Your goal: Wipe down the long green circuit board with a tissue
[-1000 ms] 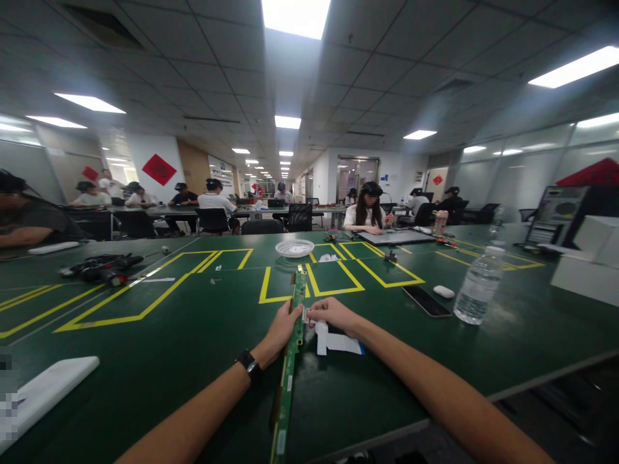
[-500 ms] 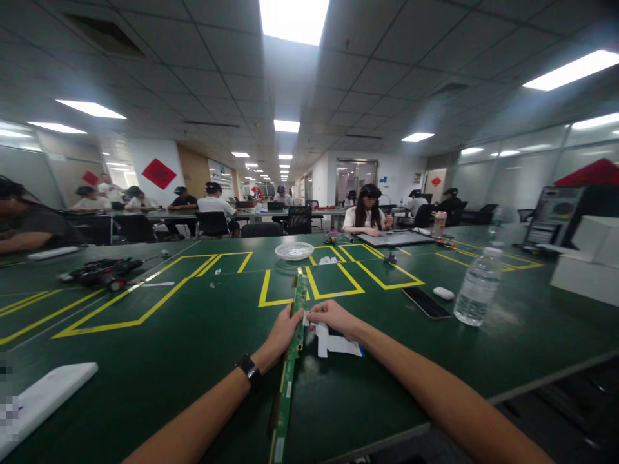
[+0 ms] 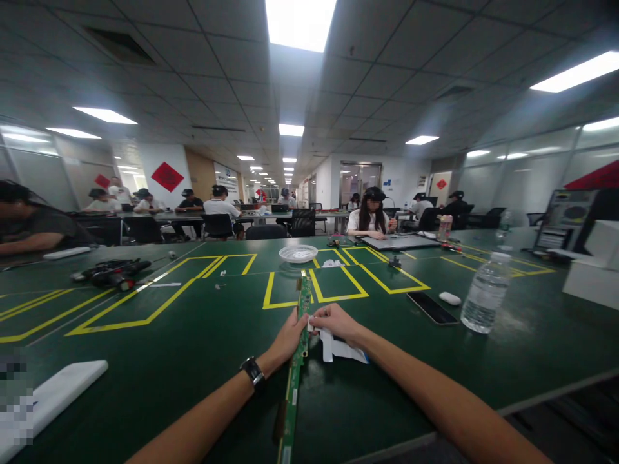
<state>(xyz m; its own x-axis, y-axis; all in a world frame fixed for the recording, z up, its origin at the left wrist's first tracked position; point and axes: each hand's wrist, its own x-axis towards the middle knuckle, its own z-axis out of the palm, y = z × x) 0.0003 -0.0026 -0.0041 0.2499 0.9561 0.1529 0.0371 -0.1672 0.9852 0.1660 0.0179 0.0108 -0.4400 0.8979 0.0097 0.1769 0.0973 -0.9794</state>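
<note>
A long, narrow green circuit board [image 3: 296,380] runs lengthwise in front of me, its far end pointing away. My left hand [image 3: 290,335] is closed around the board near its middle, thumb on top. At the board's right edge, my right hand [image 3: 336,324] pinches the end of a white flat ribbon cable [image 3: 345,350] with thumb and fingers. The cable hangs folded below that hand and has a blue tip. Whether its end sits in a connector on the board is too small to tell.
Beyond the board is a white plastic basket [image 3: 298,254]. To the right are a phone [image 3: 432,307], a white earbud case [image 3: 449,298] and a water bottle [image 3: 485,293]. Dark tools [image 3: 112,274] lie left; a white slab [image 3: 62,403] is near left. A person [image 3: 371,216] sits opposite.
The view has shifted slightly, so everything appears a little further right. Both hands keep their hold on the board and cable, with only slight finger movement.
</note>
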